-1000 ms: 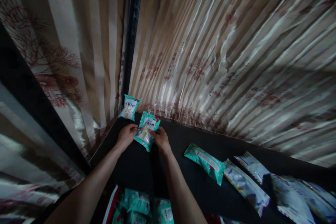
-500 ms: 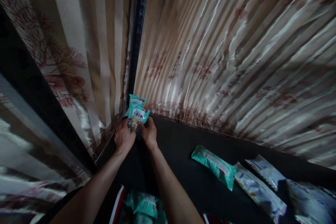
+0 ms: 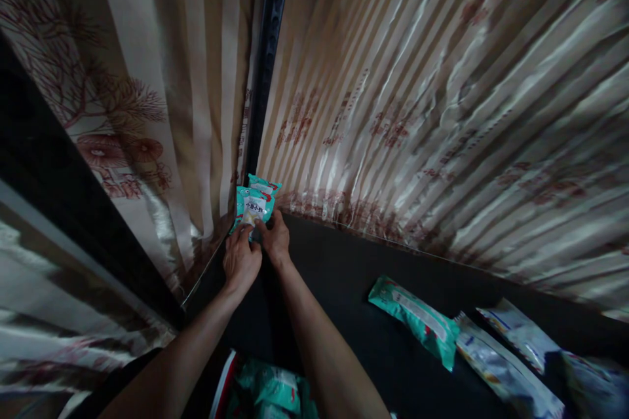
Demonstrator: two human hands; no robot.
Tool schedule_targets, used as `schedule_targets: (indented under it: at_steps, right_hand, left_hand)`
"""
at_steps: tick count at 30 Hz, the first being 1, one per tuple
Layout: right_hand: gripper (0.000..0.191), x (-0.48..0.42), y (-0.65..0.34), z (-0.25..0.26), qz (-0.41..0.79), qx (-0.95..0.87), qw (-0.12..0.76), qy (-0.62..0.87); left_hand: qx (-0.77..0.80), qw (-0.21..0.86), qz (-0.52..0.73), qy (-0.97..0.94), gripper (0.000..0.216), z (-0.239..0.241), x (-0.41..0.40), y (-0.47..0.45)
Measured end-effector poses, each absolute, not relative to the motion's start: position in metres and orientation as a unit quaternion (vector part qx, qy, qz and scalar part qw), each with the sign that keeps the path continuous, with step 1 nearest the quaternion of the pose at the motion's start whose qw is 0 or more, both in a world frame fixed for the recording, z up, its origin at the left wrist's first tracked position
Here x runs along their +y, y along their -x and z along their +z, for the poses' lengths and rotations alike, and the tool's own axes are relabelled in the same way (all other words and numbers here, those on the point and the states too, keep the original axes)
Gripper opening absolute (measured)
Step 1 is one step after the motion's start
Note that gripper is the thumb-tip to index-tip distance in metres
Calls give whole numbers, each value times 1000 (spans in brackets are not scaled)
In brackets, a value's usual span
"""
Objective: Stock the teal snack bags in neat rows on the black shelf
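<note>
Both my hands hold a small teal snack packet (image 3: pixel 253 207) upright in the far left corner of a dark shelf (image 3: pixel 344 288). My left hand (image 3: pixel 240 260) grips its lower left edge with closed fingers. My right hand (image 3: pixel 275 239) pinches its lower right edge. A second teal packet (image 3: pixel 266 184) stands just behind the first, leaning against the striped curtain (image 3: pixel 393 91).
A larger teal packet (image 3: pixel 415 319) lies flat on the shelf to the right, with white and blue packets (image 3: pixel 506 366) beyond it. Below my arms a red-rimmed container holds more teal packets (image 3: pixel 270 389). A black perforated post (image 3: pixel 270 59) rises in the corner.
My hands carried the teal packet up and left from the shelf's middle into the corner, setting it upright in front of the other packet.
</note>
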State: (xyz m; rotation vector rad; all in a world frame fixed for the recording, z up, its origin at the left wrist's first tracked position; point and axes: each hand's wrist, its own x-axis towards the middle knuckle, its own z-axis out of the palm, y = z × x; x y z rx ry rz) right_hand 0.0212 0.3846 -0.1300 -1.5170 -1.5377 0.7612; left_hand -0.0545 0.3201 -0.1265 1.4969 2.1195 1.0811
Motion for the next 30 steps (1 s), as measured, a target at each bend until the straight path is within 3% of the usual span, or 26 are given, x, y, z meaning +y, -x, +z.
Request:
schedule_targets:
  at_steps: [10,19,30]
  right_hand:
    - [33,380,-24,-146,283,-620,457,572]
    - [33,368,-22,-154,244,-639,387,618]
    - [32,368,-21,-157,215,-659,363,622]
  left_hand:
    - [743,183,384,-517,39,-128,325,56]
    - [745,151,376,-530,36,-136,330,58]
    - [744,137,379,-533,34,-136,330,55]
